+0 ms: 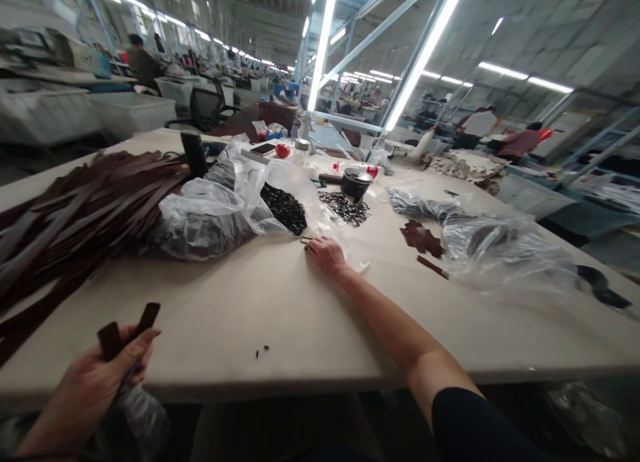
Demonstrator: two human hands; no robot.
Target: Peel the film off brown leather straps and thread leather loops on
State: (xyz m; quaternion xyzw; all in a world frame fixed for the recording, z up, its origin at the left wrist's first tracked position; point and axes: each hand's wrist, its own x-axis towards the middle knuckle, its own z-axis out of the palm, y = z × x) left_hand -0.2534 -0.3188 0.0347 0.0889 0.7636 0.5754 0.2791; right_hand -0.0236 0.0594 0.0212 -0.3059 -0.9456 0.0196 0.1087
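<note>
Dark sleeve [465, 415] in the foreground, the right hand [327, 254] pinches a metal frame [306, 239] at the tabletop [215, 315], near an open bag [250, 190] of black pieces [283, 209]; the left hand [103, 369], well apart, clasps brown straps [149, 315] at the near edge; brushing the bag could spill them, a slack grip drop the straps

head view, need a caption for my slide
The left hand holds two brown strap ends while the right hand touches a metal piece beside an open bag of black parts.
</note>
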